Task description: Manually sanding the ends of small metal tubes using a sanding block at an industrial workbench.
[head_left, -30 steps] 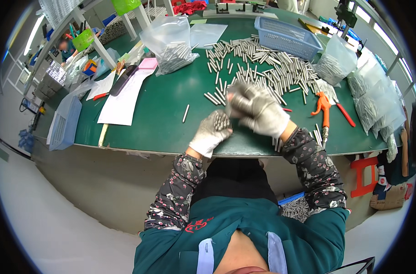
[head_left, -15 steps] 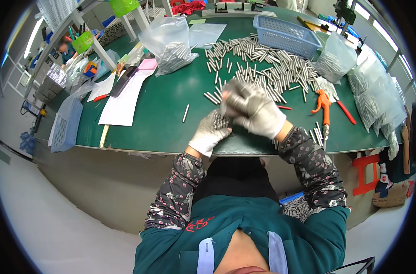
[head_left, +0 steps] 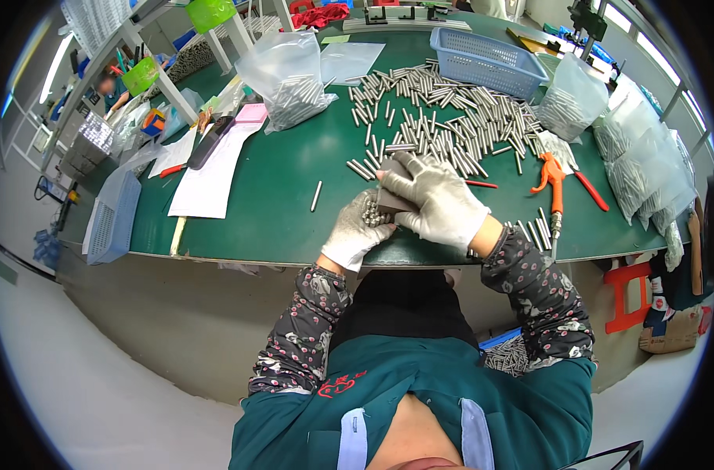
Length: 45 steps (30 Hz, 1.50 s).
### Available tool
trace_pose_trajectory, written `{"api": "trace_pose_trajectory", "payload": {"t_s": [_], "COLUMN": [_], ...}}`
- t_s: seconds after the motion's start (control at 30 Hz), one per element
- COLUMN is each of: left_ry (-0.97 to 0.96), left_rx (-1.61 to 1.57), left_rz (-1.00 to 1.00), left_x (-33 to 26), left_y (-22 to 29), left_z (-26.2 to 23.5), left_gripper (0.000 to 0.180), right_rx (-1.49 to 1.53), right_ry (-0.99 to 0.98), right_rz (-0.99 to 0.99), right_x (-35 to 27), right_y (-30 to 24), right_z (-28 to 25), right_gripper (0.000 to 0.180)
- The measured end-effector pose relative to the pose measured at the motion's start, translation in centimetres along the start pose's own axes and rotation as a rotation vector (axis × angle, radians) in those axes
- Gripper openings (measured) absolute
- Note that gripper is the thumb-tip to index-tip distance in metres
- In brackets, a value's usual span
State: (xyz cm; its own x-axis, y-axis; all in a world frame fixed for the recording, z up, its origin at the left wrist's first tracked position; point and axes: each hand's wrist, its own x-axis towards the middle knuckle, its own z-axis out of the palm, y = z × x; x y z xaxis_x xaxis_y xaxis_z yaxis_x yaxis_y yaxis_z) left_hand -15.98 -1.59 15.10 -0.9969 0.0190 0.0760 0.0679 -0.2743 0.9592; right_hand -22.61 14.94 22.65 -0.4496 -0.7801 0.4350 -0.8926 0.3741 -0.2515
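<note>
My gloved left hand (head_left: 349, 235) is closed round a bundle of short steel pins (head_left: 374, 213), their round ends showing. In my gloved right hand (head_left: 447, 205) is a dark grey flat block (head_left: 393, 202), held against or just beside those pin ends. The fingers hide part of the block. Beyond both hands lies a wide heap of loose steel pins (head_left: 451, 110) on the green table (head_left: 275, 219). One single pin (head_left: 316, 196) lies to the left of my left hand.
A blue basket (head_left: 489, 66) stands behind the heap. Plastic bags of pins (head_left: 294, 86) sit left and right of it. An orange air gun (head_left: 554, 184) and red-handled tool (head_left: 590, 190) lie at right. Papers (head_left: 208, 176), a dark handheld device (head_left: 213, 141) and another basket (head_left: 114, 219) are left.
My right hand, blurred before, is now sharp, and the grey block shows in it beside the pin ends. My left hand keeps its hold on the bundle, nearly in the same place.
</note>
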Motion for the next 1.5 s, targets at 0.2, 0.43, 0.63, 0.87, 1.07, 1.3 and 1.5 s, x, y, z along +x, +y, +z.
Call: {"api": "trace_pose_trajectory", "payload": {"t_s": [0.2, 0.43, 0.63, 0.87, 1.07, 1.3, 1.5], "left_ry": [0.044, 0.057, 0.16, 0.117, 0.114, 0.12, 0.08], "left_rx": [0.204, 0.37, 0.312, 0.272, 0.412, 0.54, 0.341], "left_rz": [0.005, 0.006, 0.214, 0.193, 0.034, 0.051, 0.017], "left_x": [0.0, 0.2, -0.2, 0.1, -0.2, -0.5, -0.1], "left_y": [-0.5, -0.5, -0.9, -0.5, 0.7, 1.2, 0.0], "left_z": [-0.4, -0.4, -0.3, 0.1, 0.6, 0.7, 0.0], "left_gripper": [0.052, 0.071, 0.069, 0.071, 0.071, 0.083, 0.09], "right_rx": [-0.028, -0.392, 0.028, 0.122, -0.235, -0.034, 0.003], "right_ry": [0.188, 0.055, 0.075, 0.119, 0.064, 0.074, -0.119], "right_rz": [0.168, 0.276, -0.109, -0.033, 0.218, 0.064, 0.1], "right_x": [0.4, 0.5, 0.2, 0.1, -0.6, 1.5, 2.9], "right_y": [0.9, 1.1, -1.1, -1.0, 2.4, 0.9, 1.0], "right_z": [-1.6, -0.8, 0.3, 1.0, 1.3, 1.7, 3.0], "right_gripper": [0.038, 0.029, 0.014, 0.018, 0.028, 0.011, 0.018]}}
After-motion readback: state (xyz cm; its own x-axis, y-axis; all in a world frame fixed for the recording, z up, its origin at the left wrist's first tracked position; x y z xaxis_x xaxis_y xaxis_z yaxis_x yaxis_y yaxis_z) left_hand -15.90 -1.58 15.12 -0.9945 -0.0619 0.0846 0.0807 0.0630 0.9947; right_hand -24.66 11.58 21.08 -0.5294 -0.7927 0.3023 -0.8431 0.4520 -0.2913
